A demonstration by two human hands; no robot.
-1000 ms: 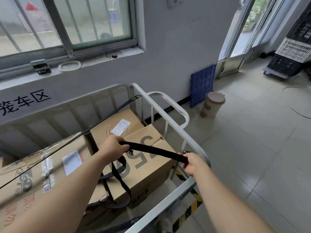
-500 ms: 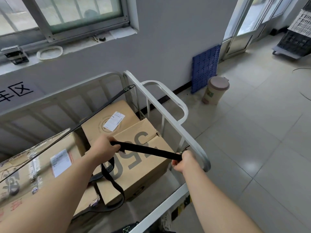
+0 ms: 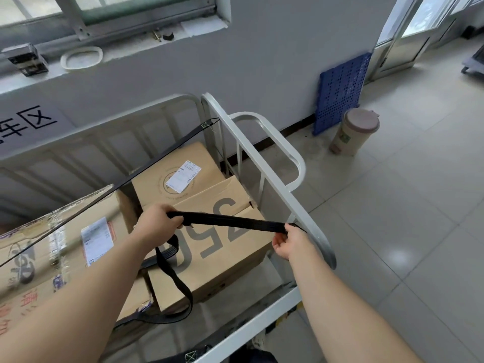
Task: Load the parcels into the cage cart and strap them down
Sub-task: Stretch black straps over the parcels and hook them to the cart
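Over the last second the right hand (image 3: 293, 244) had loosened from a fist into a pinch on the end of the flat black webbing strap (image 3: 230, 222), right against the side rail of the white tubular metal cage cart (image 3: 262, 167). The left hand (image 3: 157, 226) had kept its fingers curled round the same strap above the brown cardboard parcel printed with grey numerals (image 3: 225, 260), with slack looping down below it. Several cardboard parcels sat inside the cart, so loading looked finished. One thin black strap (image 3: 195, 132) already ran taut across the top. What seemed left was fixing this second strap's end to the rail and pulling out the slack.
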